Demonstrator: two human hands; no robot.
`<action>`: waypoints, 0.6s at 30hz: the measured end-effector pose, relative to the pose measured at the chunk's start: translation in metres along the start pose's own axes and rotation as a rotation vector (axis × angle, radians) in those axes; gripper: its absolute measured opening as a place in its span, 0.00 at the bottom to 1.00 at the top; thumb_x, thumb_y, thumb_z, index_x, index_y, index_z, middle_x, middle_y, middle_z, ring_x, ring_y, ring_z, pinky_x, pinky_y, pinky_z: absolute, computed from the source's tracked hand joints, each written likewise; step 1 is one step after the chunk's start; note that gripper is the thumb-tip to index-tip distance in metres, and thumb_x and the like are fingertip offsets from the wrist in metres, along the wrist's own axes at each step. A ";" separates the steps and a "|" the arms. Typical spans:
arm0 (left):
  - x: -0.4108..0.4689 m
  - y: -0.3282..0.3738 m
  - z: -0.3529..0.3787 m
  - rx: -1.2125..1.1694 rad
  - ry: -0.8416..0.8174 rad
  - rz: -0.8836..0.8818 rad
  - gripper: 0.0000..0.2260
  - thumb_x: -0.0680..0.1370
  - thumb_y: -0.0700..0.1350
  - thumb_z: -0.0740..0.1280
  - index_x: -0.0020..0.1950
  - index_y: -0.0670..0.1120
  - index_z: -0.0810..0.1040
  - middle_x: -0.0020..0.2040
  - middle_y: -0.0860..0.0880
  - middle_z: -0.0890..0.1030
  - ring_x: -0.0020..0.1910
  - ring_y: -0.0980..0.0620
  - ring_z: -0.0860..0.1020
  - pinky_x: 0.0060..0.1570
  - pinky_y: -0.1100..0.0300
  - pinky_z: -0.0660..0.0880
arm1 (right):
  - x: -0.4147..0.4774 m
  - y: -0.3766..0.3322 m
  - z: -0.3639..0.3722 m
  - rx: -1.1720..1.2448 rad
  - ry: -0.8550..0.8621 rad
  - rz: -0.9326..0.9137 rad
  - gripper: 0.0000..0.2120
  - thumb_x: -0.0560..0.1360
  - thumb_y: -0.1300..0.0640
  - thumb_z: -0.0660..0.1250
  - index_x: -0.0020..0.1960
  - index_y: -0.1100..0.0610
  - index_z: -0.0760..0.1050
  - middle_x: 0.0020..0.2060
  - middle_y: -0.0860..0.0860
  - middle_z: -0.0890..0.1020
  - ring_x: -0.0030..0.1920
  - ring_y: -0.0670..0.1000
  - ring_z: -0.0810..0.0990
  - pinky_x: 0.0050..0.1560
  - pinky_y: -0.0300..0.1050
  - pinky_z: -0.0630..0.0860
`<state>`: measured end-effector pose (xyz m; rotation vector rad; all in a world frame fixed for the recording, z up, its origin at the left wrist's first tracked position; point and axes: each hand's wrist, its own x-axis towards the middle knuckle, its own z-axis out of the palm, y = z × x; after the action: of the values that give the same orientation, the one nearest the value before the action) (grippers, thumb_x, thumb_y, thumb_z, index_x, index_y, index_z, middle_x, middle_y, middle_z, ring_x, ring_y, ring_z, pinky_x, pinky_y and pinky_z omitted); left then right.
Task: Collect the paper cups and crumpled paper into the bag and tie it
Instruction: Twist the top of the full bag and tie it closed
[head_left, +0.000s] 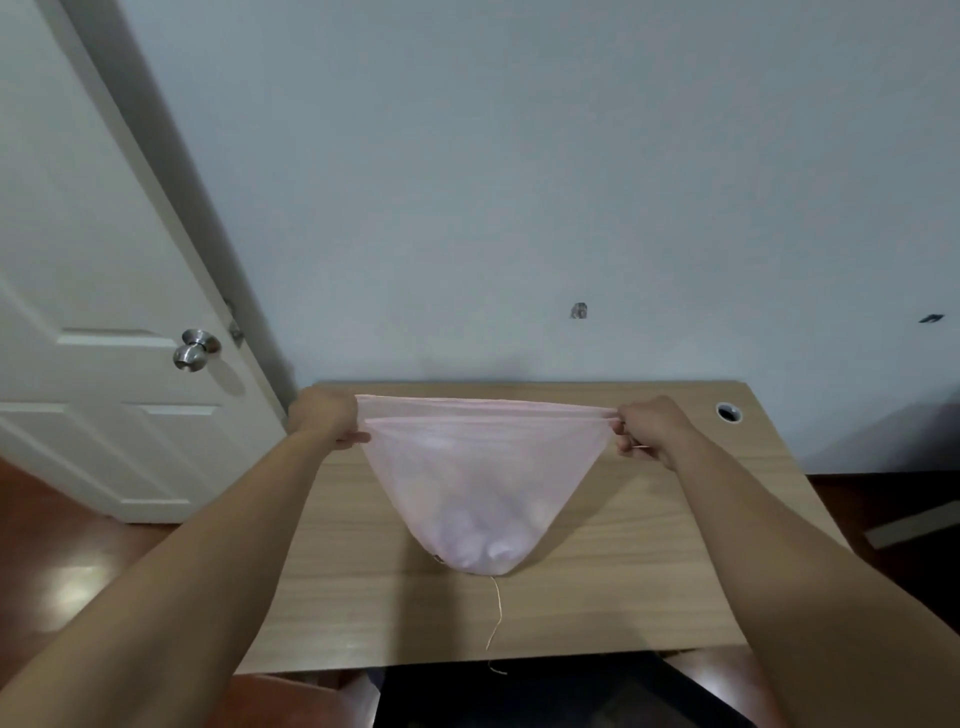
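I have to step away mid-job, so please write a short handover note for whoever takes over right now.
Left hand: gripping the left end of the bag's mouth.
Right hand: gripping the right end.
Bag: pink, stretched taut between both hands over the desk; pale rounded lumps sit at its bottom.
Done: no loose cups or paper on the desk.
Left: the bag is not yet tied.

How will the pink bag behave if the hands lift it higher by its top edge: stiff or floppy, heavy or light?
Probably floppy: the pink bag is thin and translucent, sagging into a V between the left hand and right hand. Likely light: only pale rounded shapes fill its bottom. The film may slip or stretch in each grip, since only its corners are pinched.
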<state>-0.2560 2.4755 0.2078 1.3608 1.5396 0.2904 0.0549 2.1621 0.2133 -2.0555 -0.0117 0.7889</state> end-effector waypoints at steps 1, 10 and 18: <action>0.000 -0.002 -0.002 0.052 0.006 0.028 0.09 0.84 0.37 0.62 0.45 0.42 0.77 0.25 0.46 0.83 0.27 0.47 0.86 0.43 0.45 0.88 | 0.000 0.000 0.000 0.009 0.002 0.003 0.12 0.79 0.69 0.58 0.51 0.65 0.81 0.37 0.59 0.80 0.21 0.52 0.71 0.42 0.52 0.71; -0.014 -0.029 -0.011 -0.174 -0.474 0.007 0.19 0.88 0.41 0.52 0.63 0.47 0.83 0.55 0.44 0.90 0.58 0.45 0.88 0.68 0.50 0.79 | -0.014 0.015 -0.013 0.214 -0.067 0.044 0.14 0.81 0.60 0.59 0.56 0.63 0.83 0.41 0.54 0.86 0.29 0.52 0.78 0.40 0.44 0.85; 0.003 -0.066 -0.033 -0.399 -0.729 0.062 0.16 0.86 0.42 0.66 0.75 0.43 0.79 0.71 0.48 0.83 0.73 0.53 0.80 0.71 0.51 0.74 | -0.026 0.033 -0.039 0.272 -0.384 -0.059 0.11 0.86 0.59 0.63 0.63 0.61 0.82 0.64 0.48 0.87 0.64 0.47 0.87 0.66 0.52 0.79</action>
<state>-0.3213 2.4693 0.1732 1.0299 0.7816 0.1056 0.0458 2.1059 0.2174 -1.6192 -0.1697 1.0756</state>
